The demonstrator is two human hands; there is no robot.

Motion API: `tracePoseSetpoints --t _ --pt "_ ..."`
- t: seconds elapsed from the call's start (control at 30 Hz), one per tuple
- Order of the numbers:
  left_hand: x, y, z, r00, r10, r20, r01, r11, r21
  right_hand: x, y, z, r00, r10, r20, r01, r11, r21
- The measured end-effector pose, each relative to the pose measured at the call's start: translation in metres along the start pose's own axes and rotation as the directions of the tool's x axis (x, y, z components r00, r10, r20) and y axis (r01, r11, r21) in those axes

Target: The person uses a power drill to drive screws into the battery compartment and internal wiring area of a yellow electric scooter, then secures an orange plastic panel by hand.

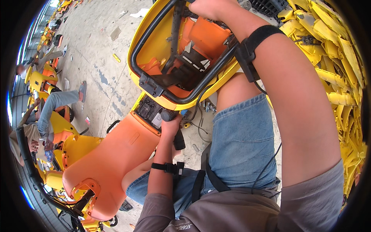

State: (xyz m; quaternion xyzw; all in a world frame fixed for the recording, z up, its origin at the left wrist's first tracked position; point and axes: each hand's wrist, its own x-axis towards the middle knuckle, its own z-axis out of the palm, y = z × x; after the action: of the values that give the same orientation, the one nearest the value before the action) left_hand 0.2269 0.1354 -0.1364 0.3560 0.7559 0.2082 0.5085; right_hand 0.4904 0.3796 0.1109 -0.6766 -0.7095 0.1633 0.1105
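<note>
Left hand (171, 124) wrapped round black pistol-shaped power tool (169, 115), right hand (210, 9) at upper edge, finger closure cropped, can't tell; yellow plastic shell (159, 43) sits ahead beyond orange plastic scooter body (112, 145), tool could skid if shell shifts.

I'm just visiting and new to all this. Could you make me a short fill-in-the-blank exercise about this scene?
1. The left hand holds a tool whose colour is ____.
2. The smooth body panel between the handlebar and the left hand is coloured ____.
3. The denim shorts are ____.
4. The heap of yellow panels lies along the picture's ____ edge.

Missing words: black; orange; blue; right.
</note>
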Motion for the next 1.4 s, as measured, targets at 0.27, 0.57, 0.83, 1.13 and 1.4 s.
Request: tracePoseSetpoints --t 0.27,0.57,0.83,1.13,1.4 --pt "0.003 -0.005 -0.002 0.999 -0.013 0.035 0.016 0.995 -0.102 0.002 0.0 0.004 0.998 0.051 -0.021 -0.05 0.998 0.027" --pt "0.008 0.0 -0.01 0.973 -0.213 0.095 0.233 0.901 -0.366 0.001 0.001 0.002 1.0 -0.022 -0.013 0.022 1.0 0.014" --pt "0.014 -0.016 -0.008 0.985 -0.155 0.073 0.171 0.904 -0.391 0.002 0.0 0.002 1.0 0.031 0.002 -0.031 0.999 0.039" --pt "0.011 -0.017 -0.003 0.983 -0.169 0.068 0.182 0.891 -0.415 0.003 0.002 0.007 0.999 0.011 -0.05 -0.009 0.999 0.038" --pt "0.019 -0.012 -0.004 0.942 -0.278 0.19 0.332 0.679 -0.654 0.004 0.006 0.006 1.0 0.008 -0.009 -0.008 1.0 -0.009"
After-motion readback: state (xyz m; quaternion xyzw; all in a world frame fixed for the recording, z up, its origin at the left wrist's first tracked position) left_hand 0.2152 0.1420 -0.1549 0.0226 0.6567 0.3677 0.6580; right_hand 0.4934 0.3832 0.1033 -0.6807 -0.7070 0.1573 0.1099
